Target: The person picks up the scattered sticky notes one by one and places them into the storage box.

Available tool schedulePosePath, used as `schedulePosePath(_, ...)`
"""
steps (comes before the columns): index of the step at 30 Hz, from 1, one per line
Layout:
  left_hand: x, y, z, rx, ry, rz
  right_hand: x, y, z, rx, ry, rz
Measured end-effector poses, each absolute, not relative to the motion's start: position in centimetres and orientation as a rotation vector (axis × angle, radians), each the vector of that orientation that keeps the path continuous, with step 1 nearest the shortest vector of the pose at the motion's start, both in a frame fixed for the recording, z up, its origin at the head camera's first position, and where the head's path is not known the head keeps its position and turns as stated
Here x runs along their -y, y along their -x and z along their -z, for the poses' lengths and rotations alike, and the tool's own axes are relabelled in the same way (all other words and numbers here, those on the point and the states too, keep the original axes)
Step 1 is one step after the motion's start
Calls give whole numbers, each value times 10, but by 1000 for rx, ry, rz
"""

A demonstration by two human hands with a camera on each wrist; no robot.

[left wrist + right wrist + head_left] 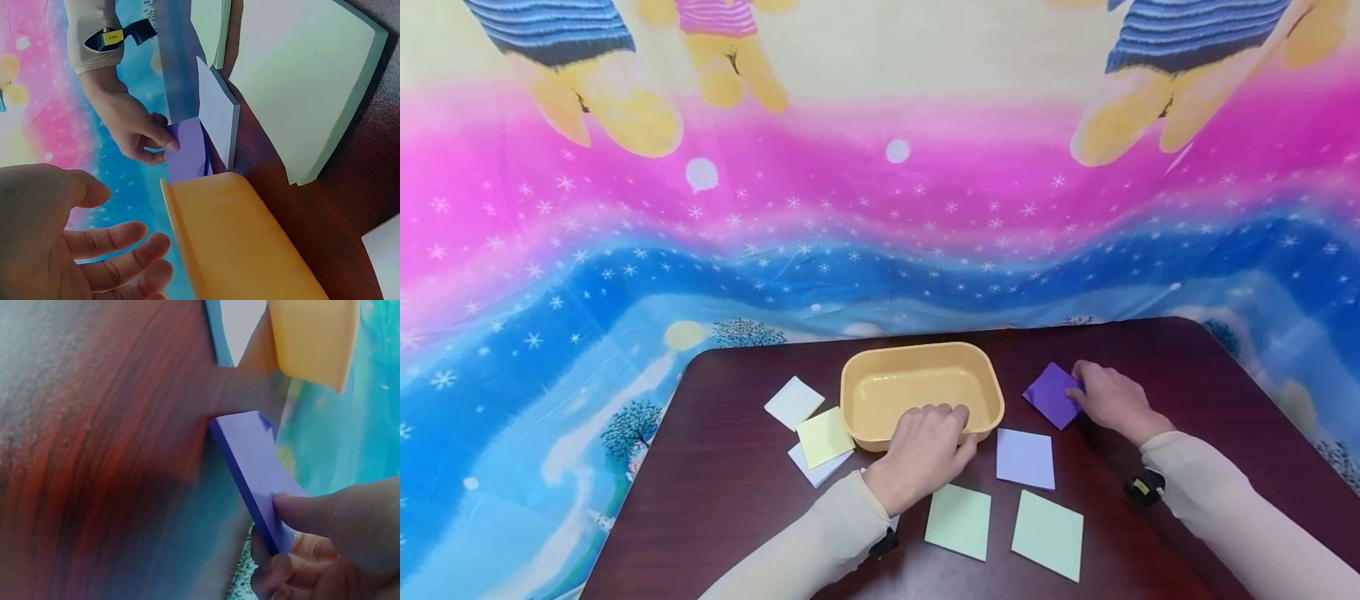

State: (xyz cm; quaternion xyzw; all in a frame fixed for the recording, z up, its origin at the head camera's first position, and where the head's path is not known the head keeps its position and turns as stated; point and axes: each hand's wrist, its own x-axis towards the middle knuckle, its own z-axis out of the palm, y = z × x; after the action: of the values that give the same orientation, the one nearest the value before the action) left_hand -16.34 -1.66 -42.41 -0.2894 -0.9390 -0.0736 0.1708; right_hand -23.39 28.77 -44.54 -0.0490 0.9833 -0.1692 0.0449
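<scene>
In the head view my right hand point(1108, 400) pinches the corner of a purple sticky note pad point(1051, 396) at the table's right side. Thumb and fingers grip the pad's edge in the right wrist view, where a top sheet lifts at one corner. My left hand point(921, 454) hovers over the near rim of a yellow plastic tub point(917, 385). Its fingers are loosely bent with nothing between them, as the left wrist view shows. A lavender sticky note pad point(1026, 458) lies between the tub and my right forearm.
Two pale green pads point(958, 521) point(1048, 533) lie at the near side. Left of the tub, a yellow pad point(825, 437) overlaps a whitish pad point(816, 472), beside a cream pad point(794, 403). My left wrist partly hides another pale pad. A printed cloth point(850, 208) hangs behind the table.
</scene>
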Motion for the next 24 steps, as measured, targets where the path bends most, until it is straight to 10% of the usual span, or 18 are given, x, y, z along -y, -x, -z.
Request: schedulePosePath(24,11,168,419,2673,847,298,-269,217,421,-3057,247,653)
